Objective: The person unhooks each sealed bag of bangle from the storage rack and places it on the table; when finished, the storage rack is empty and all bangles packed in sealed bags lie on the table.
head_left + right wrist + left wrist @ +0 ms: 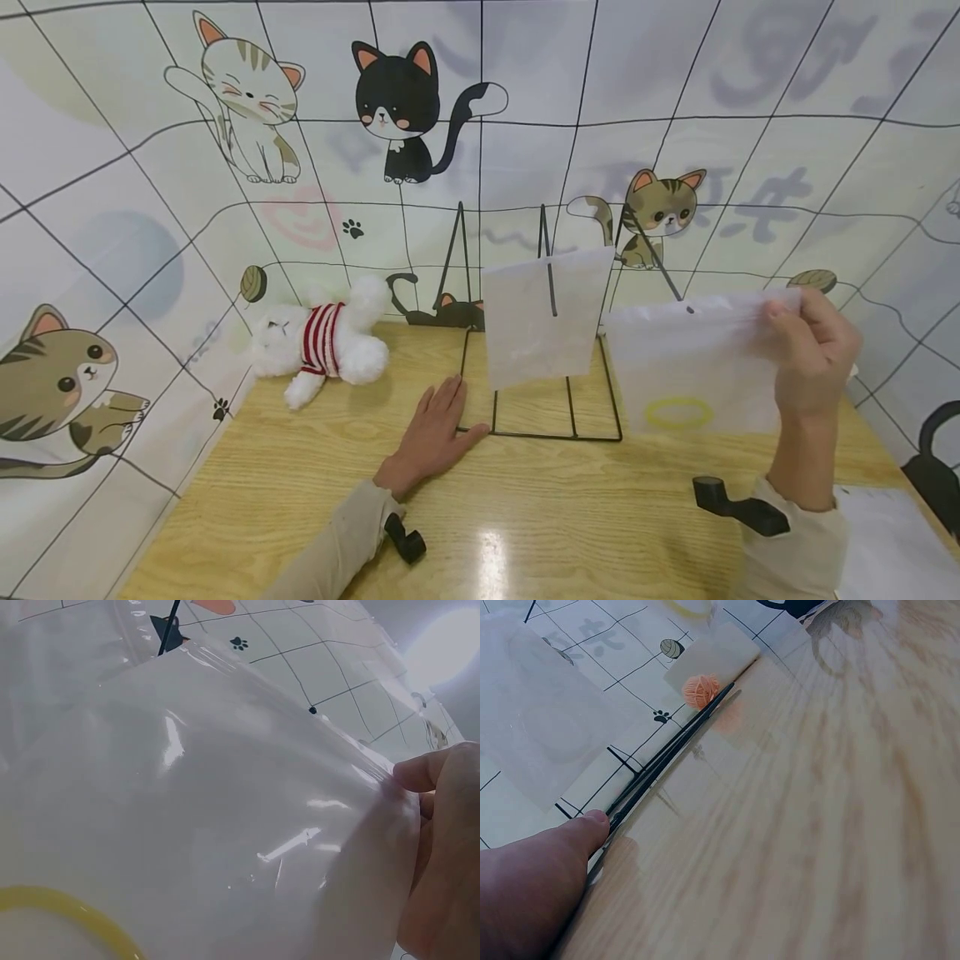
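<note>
A black wire rack (546, 436) stands on the table, with a whitish bag (540, 333) hanging on its middle hook. My left hand (435, 433) lies flat at the rack's left front corner, fingers extended; in the left wrist view, the left thumb (592, 825) touches the black wire (660, 761). My right hand (817, 358) pinches the top right corner of a clear-whitish plastic bag (697, 358) between thumb and fingers. A yellow ring (678, 412) shows in its lower part. The bag's top edge meets the right hook; whether the tip is through it, I cannot tell.
A white plush toy in a red-striped top (322, 342) lies at the back left. Whitish sheets or bags (892, 542) lie at the right front. An orange ball (701, 691) appears beyond the rack in the left wrist view. A cat-patterned cloth (525, 67) stands behind the table.
</note>
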A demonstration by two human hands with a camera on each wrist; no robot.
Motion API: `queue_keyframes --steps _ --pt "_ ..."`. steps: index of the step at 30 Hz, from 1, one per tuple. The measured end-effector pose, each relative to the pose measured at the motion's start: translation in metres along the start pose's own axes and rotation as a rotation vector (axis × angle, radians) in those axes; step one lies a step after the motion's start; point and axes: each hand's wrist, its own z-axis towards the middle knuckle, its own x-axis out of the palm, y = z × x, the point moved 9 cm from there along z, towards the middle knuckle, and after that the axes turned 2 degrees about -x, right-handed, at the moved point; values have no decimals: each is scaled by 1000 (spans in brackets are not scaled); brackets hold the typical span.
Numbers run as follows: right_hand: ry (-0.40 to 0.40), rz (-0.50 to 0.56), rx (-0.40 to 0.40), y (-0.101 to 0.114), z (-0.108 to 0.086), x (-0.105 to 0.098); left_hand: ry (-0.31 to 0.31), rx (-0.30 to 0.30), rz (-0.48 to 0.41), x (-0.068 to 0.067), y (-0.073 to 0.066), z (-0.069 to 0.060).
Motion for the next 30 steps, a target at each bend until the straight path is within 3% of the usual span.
queue_keyframes --steps 7,23,30 --pt "-2 118 0 9 1 1 1 -1 -2 0 0 0" --pt "-38 109 -14 26 0 5 3 -1 1 -1 -1 -1" --pt "-9 180 -13 36 -2 13 -14 11 -11 -2 -2 -1"
